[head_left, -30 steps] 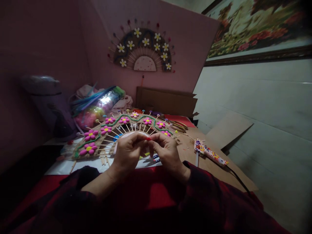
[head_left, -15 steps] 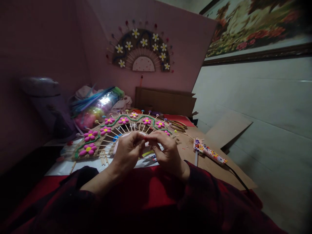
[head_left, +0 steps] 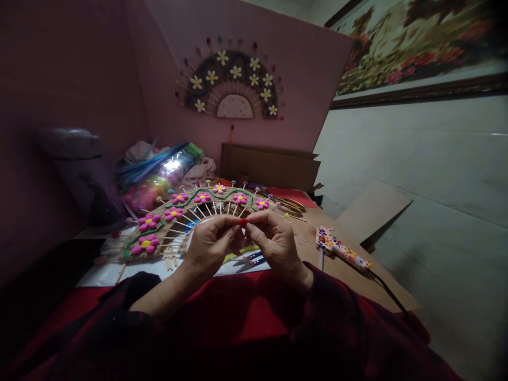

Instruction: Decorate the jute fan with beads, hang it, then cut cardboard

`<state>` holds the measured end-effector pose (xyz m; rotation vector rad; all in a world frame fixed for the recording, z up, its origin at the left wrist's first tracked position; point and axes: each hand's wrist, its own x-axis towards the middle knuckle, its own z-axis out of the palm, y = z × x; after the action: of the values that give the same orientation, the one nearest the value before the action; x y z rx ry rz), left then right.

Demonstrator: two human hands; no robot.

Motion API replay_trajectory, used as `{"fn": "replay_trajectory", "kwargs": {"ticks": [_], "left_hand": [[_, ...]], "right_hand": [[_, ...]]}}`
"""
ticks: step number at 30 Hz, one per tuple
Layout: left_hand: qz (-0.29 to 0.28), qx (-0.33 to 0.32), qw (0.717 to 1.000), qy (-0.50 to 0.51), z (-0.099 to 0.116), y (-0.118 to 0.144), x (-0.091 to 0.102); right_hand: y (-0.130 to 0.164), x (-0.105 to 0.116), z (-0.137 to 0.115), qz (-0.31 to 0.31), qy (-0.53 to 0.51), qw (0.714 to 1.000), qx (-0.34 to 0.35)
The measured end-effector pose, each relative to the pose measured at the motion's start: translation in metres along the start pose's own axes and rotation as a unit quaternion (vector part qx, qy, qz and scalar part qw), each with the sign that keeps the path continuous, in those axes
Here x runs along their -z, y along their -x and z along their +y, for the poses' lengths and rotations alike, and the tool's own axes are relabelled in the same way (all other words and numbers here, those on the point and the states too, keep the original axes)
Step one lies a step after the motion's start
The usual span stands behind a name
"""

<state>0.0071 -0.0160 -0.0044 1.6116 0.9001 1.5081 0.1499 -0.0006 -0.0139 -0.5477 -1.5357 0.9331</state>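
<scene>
Between the fingertips of both hands is a small soft-looking red piece (head_left: 243,222); its exact kind is too small to make out. My left hand (head_left: 210,241) pinches it from one side, my right hand (head_left: 275,238) from the other. Just behind them lies a half-round fan (head_left: 133,241) wrapped in twine, with pink flowers (head_left: 145,244), a green wavy cord and wooden sticks tipped with coloured bits. My hands hide part of its pale middle. Small scissors (head_left: 250,261) with dark blue handles lie below the hands.
A flower-patterned glue gun (head_left: 341,251) with its cord rests on brown cardboard (head_left: 381,283) at the right. Bagged colourful craft material (head_left: 159,172) and a lilac container (head_left: 85,174) stand at the left. Another decorated fan (head_left: 234,79) hangs on the pink board behind.
My fingertips have moved slightly apart, my right hand shifting right, so more of the red piece shows between them. More of the scissors is visible, and the view has shifted slightly.
</scene>
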Motion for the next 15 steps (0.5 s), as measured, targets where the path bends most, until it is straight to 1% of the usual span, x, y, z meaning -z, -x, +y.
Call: {"fn": "replay_trajectory", "kwargs": {"ticks": [3, 5, 7, 8, 10, 12, 15], "left_hand": [[-0.02, 0.002, 1.0, 0.0, 0.001, 0.0, 0.0], [-0.026, -0.009, 0.999, -0.018, 0.0, 0.0, 0.001], [-0.025, -0.038, 0.997, -0.059, -0.001, 0.0, 0.004], [-0.025, -0.057, 0.994, -0.089, -0.001, -0.001, 0.005], [-0.028, -0.102, 0.981, -0.162, -0.001, -0.002, 0.008], [-0.034, -0.147, 0.962, -0.228, 0.0, -0.003, 0.011], [-0.049, -0.19, 0.938, -0.285, 0.002, -0.005, 0.014]], "right_hand": [[0.0, 0.002, 0.0, -0.002, 0.023, 1.0, 0.004], [0.0, 0.003, -0.001, -0.014, 0.045, 0.999, 0.01], [0.0, 0.005, -0.002, -0.027, 0.106, 0.993, 0.037], [0.0, 0.006, -0.003, -0.031, 0.152, 0.986, 0.062], [-0.001, 0.009, -0.005, -0.036, 0.243, 0.962, 0.12], [-0.003, 0.012, -0.007, -0.051, 0.292, 0.942, 0.156], [-0.005, 0.016, -0.007, -0.093, 0.305, 0.935, 0.157]]}}
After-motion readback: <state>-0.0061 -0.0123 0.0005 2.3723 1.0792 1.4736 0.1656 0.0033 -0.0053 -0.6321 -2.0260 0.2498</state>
